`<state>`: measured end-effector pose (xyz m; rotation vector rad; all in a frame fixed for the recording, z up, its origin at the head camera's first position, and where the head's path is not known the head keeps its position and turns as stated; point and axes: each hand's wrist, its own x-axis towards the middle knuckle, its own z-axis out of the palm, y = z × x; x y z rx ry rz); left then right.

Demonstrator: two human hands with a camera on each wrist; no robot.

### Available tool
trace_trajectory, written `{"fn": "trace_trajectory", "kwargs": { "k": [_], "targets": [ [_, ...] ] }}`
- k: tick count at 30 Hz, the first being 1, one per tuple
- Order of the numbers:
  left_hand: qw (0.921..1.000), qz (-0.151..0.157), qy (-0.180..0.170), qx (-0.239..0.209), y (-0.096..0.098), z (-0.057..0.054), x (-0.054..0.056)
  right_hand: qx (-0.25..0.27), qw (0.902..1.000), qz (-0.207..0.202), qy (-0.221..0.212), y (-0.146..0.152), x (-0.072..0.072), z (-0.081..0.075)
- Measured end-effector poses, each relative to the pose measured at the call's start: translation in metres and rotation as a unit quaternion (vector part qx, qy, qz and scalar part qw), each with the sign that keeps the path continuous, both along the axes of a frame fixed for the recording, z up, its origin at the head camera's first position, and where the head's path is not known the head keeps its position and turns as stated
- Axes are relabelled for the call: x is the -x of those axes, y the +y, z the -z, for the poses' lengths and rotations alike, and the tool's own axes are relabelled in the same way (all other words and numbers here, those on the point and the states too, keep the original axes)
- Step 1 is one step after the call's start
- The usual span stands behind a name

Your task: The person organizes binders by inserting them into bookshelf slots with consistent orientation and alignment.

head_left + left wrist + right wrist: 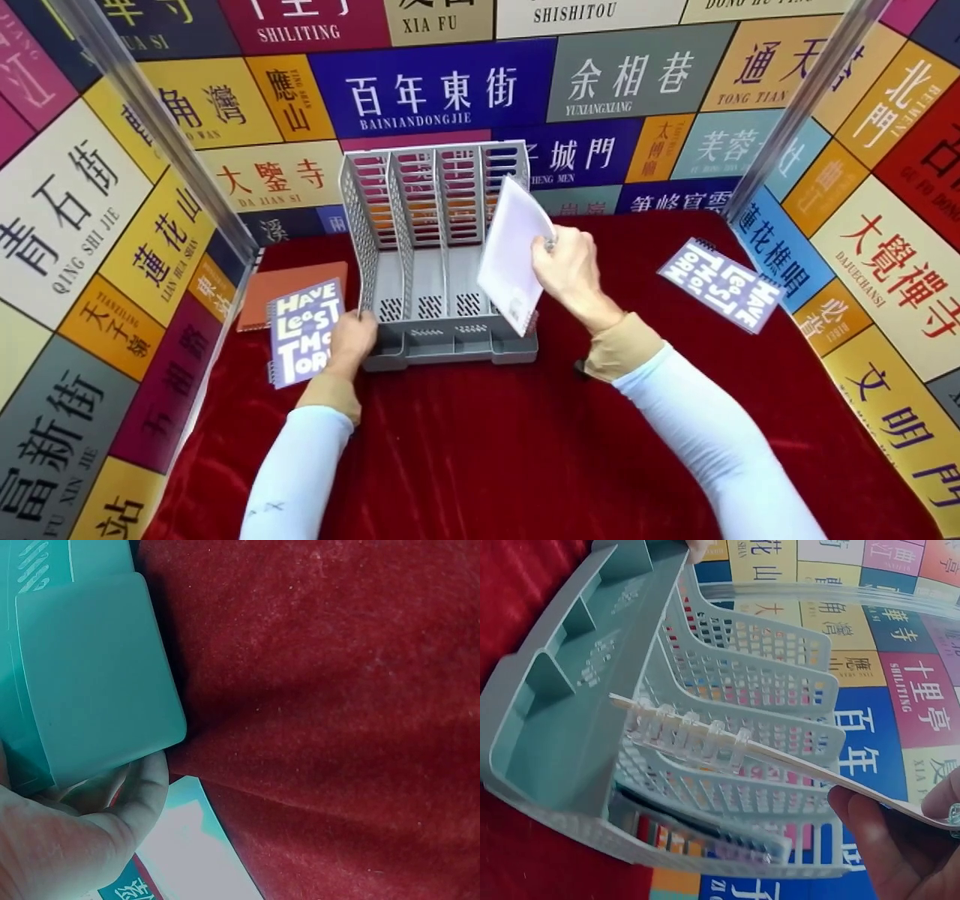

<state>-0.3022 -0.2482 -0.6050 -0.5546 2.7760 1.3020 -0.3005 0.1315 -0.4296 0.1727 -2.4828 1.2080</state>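
A grey file rack (454,330) with upright dividers stands on the red cloth. My left hand (354,339) grips its left front corner, the fingers (142,791) bent against the side wall in the left wrist view. By its edge, my right hand (568,268) pinches a pale loose-ring notebook (514,251) between thumb and fingers. That notebook is tilted over the rack's right-hand compartments, its clear rings (697,733) toward the rack's front in the right wrist view. Another ring-bound notebook (705,823) stands in the end compartment, below the held one.
Left of the rack, a purple notebook with white lettering (300,337) overlaps an orange-brown notebook (289,283). A similar purple notebook (721,286) lies at the right. Walls with coloured street-name panels (435,86) enclose the cloth-covered table (480,450) at the back and sides.
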Motion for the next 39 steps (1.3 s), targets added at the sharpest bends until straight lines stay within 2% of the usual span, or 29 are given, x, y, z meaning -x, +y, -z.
{"fn": "trace_trajectory", "kwargs": {
  "k": [1, 3, 4, 5, 6, 8, 10, 13, 16, 19, 23, 24, 28, 30, 31, 34, 35, 37, 39],
  "targets": [
    [0.9999, 0.003, 0.008, 0.007, -0.004, 0.01, 0.005, 0.003, 1.0, 0.0, -0.003, -0.003, 0.001, 0.002],
    [0.9999, 0.001, 0.007, 0.009, -0.005, 0.011, 0.005, 0.007, 1.0, 0.001, -0.003, -0.01, 0.003, 0.006],
    [0.9999, 0.0, 0.007, 0.012, -0.009, 0.02, 0.011, 0.009, 1.0, 0.001, -0.004, -0.013, 0.004, 0.008],
    [1.0, 0.003, -0.004, 0.008, -0.012, 0.023, 0.014, 0.01, 0.9999, 0.003, -0.005, -0.016, 0.005, 0.009],
    [0.9999, 0.001, 0.002, 0.016, -0.015, 0.031, 0.018, 0.013, 0.9999, 0.004, -0.007, -0.019, 0.006, 0.011],
    [0.9999, -0.005, -0.014, 0.005, -0.008, 0.015, 0.011, 0.015, 0.9998, 0.008, -0.009, -0.026, 0.008, 0.014],
    [0.9999, -0.005, -0.006, 0.009, -0.008, 0.014, 0.009, 0.017, 0.9997, 0.013, -0.01, -0.032, 0.011, 0.017],
    [1.0, -0.004, -0.004, 0.003, 0.007, -0.018, -0.012, 0.015, 0.9996, 0.024, -0.007, -0.041, 0.016, 0.021],
    [0.9999, -0.003, 0.0, 0.014, 0.011, -0.024, -0.018, 0.018, 0.9994, 0.03, -0.004, -0.05, 0.02, 0.024],
    [0.9999, -0.003, 0.0, 0.012, 0.011, -0.023, -0.017, 0.017, 0.9993, 0.034, 0.001, -0.056, 0.022, 0.026],
    [1.0, -0.005, -0.003, 0.007, 0.009, -0.02, -0.014, 0.01, 0.9989, 0.045, 0.009, -0.062, 0.027, 0.028],
    [0.9999, -0.004, 0.005, 0.013, 0.005, -0.012, -0.01, 0.009, 0.9987, 0.048, 0.009, -0.063, 0.028, 0.028],
    [1.0, -0.003, -0.003, 0.009, -0.001, -0.003, -0.002, 0.008, 0.998, 0.062, 0.009, -0.067, 0.035, 0.029],
    [0.9997, -0.006, 0.015, 0.018, -0.009, 0.018, 0.01, 0.011, 0.9977, 0.067, 0.007, -0.07, 0.038, 0.029],
    [0.9999, -0.007, 0.006, 0.012, -0.008, 0.016, 0.011, 0.015, 0.9975, 0.069, 0.006, -0.072, 0.04, 0.03],
    [0.9995, -0.01, 0.019, 0.022, -0.015, 0.035, 0.021, 0.023, 0.997, 0.073, -0.006, -0.077, 0.045, 0.033],
    [0.9995, -0.01, 0.019, 0.022, -0.016, 0.038, 0.023, 0.024, 0.9968, 0.075, -0.013, -0.079, 0.046, 0.035],
    [0.9998, -0.009, 0.007, 0.016, -0.012, 0.031, 0.019, 0.027, 0.9961, 0.079, -0.027, -0.083, 0.047, 0.039],
    [0.9998, -0.013, -0.001, 0.012, -0.01, 0.029, 0.017, 0.027, 0.9951, 0.085, -0.042, -0.086, 0.048, 0.043]
  ]
}}
